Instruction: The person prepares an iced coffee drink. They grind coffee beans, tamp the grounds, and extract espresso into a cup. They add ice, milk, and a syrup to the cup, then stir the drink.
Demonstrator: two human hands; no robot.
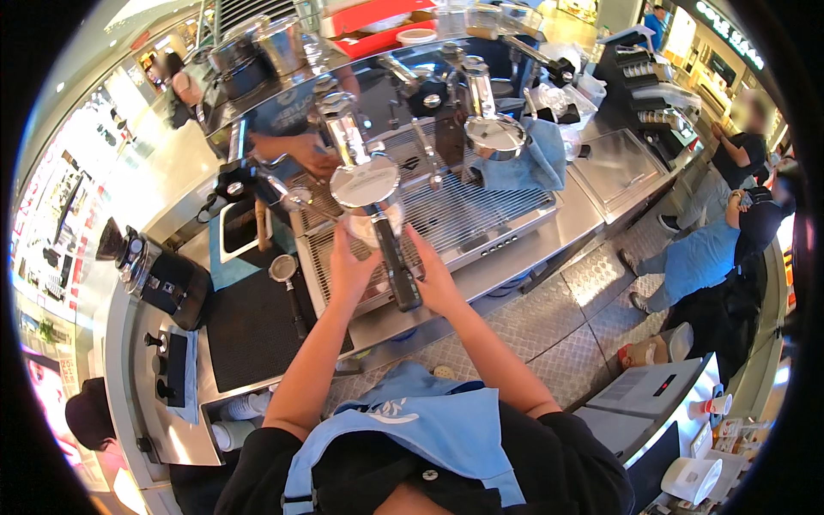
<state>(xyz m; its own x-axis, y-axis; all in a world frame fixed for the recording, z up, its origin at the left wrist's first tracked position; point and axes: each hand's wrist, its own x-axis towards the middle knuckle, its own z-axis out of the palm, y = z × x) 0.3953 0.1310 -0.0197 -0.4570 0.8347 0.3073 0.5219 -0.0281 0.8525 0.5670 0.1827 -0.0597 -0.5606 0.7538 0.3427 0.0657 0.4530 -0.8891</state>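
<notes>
My left hand [351, 265] and my right hand [436, 275] close in from either side on a pale cup [362, 230] under the left group head [365, 182] of an espresso machine. Locked into that group is a portafilter, and its black handle [395, 264] points towards me, passing between my hands and covering part of the cup. Below the cup lies the slatted metal drip tray [463, 222]. What the cup holds is mostly hidden. A steel steam wand [315, 209] reaches in close to my left fingertips.
Left of the machine, a loose portafilter [283, 269] rests on a black mat [254, 328] beside a coffee grinder [168, 283]. A blue cloth [531, 154] hangs near the right group head [496, 134]. Two people [705, 241] are by the counter at right.
</notes>
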